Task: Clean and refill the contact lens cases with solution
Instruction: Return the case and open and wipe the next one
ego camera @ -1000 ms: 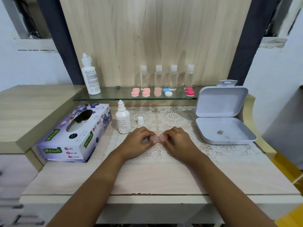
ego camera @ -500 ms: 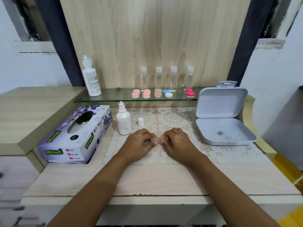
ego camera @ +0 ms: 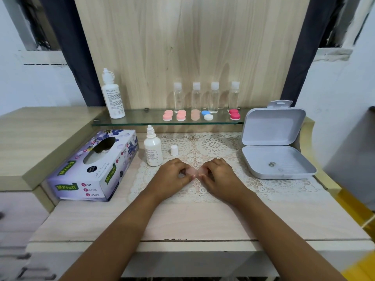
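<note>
A pale pink contact lens case (ego camera: 194,171) lies on the lace mat, mostly hidden by my fingers. My left hand (ego camera: 172,175) grips its left end and my right hand (ego camera: 218,174) grips its right end. Just behind my left hand stands a small white solution bottle (ego camera: 153,151) with its nozzle bare, and its white cap (ego camera: 174,150) stands beside it. Several more lens cases sit on the glass shelf (ego camera: 142,120): pink ones (ego camera: 168,115), a blue and white one (ego camera: 207,115) and a red one (ego camera: 234,114).
A tissue box (ego camera: 95,167) lies at the left. An open grey plastic box (ego camera: 274,153) sits at the right with small bits in its base. On the shelf stand a tall white bottle (ego camera: 112,96) and several clear small bottles (ego camera: 205,97).
Both hands stay on the pink case with only slight finger movement. The view has shifted a little.
</note>
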Tool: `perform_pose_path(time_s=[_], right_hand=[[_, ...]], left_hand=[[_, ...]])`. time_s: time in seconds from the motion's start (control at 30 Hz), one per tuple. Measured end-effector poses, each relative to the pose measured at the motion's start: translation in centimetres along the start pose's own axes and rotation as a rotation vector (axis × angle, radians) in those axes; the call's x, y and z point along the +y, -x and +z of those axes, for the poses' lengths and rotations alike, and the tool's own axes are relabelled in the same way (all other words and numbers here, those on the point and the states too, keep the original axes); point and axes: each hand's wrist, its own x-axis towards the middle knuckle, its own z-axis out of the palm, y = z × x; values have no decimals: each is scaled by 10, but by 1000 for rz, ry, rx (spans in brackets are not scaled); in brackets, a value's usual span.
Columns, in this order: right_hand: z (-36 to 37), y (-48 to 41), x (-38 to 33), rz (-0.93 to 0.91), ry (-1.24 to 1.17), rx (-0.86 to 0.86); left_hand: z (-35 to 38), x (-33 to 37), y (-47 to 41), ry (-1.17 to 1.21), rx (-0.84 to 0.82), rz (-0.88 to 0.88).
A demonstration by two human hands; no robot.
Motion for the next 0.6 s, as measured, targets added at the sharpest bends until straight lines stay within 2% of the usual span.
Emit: perform_pose_path(time_s=[0.23,0.6], right_hand=[[0,1,-1,22,-15,4],[0,0,0,12,-2,3]], left_hand=[[0,-1,2,-42,-83,8],[0,-3,-1,59,-62,-23]])
